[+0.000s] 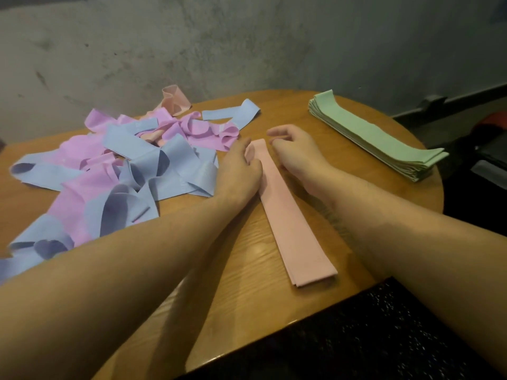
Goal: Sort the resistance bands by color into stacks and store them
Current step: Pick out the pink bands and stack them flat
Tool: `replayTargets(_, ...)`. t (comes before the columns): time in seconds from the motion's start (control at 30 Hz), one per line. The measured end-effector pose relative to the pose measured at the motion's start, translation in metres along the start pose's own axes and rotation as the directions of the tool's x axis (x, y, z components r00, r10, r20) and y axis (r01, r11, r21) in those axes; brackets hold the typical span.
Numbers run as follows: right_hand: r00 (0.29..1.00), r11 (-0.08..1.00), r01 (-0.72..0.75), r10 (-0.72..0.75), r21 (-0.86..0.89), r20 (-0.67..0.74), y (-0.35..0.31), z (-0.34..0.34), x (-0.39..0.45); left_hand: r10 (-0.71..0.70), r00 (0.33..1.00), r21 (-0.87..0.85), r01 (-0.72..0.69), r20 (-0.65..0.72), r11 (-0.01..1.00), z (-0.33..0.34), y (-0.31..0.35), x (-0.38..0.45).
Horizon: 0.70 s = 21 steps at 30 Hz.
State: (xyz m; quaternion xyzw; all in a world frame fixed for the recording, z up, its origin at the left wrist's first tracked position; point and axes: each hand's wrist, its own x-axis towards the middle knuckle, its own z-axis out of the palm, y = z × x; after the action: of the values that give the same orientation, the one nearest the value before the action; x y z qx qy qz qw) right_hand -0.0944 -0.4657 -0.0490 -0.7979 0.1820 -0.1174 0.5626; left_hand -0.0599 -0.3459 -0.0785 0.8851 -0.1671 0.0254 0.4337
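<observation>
I am squaring up the salmon-pink stack [290, 223], which lies flat across the middle of the round wooden table [247, 297], running toward its near edge. My left hand [238, 171] grips the stack's far end, fingers curled over it; my right hand [293, 152] hovers just beside it, loosely curled and holding nothing. The green stack [378, 138] sits finished at the far right edge. Next, I judge, comes pulling another pink band [175, 101] from the unsorted heap [115, 165] on the left side.
</observation>
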Motion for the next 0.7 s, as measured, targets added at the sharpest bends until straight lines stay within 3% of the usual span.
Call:
replayTargets(0.33, 0.997, 0.999, 0.051, -0.052, 0.012, 0.061, -0.025, 0.003, -0.057, 0.175, 0.971, 0.099, -0.193, 0.164, 0.976, -0.047, 0.004, -0.039)
replayTargets(0.53, 0.980, 0.991, 0.128, -0.120, -0.038, 0.156, -0.045, 0.039, -0.077, 0.271, 0.939, 0.347, -0.331, 0.210, 0.878, -0.105, -0.037, -0.048)
replayTargets(0.7, 0.963, 0.986, 0.147, -0.125, -0.079, 0.238, -0.059, 0.076, -0.085, 0.223, 0.953, 0.533, -0.301, 0.207, 0.791, -0.159, -0.080, -0.056)
